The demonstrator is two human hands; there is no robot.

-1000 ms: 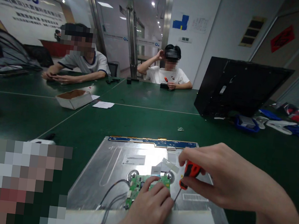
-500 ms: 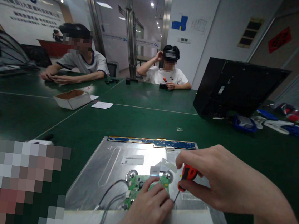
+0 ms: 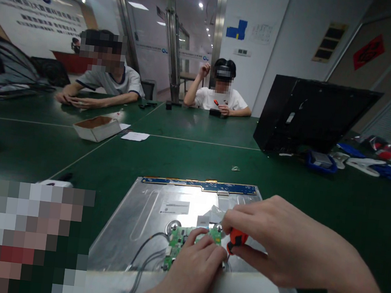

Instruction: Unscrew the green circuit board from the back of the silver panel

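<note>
The green circuit board [image 3: 178,239] sits on the metal back of a display panel [image 3: 125,225]. Over the board lies my left hand [image 3: 199,267], its bent fingers pressing on it and holding it; its thumb is hidden. My right hand [image 3: 266,237] is closed around the red-and-black handle of a screwdriver [image 3: 238,237]. The shaft points down at the board's right edge, close to my left fingertips, and its tip is hidden. Grey cables [image 3: 143,272] run from the board's left side. A blue circuit strip [image 3: 177,182] lines the panel's far edge.
Beyond the panel stand an open white box [image 3: 96,130], a paper sheet [image 3: 135,136] and a small clear bag [image 3: 235,169]. A black monitor casing [image 3: 311,117] is at the right, with gloves [image 3: 362,165] beside it. Two people [image 3: 107,77] sit across the table.
My right hand and the screwdriver have shifted slightly left, and the handle has turned and tilted. My left hand stays on the circuit board. The person opposite has moved a raised hand away from the head.
</note>
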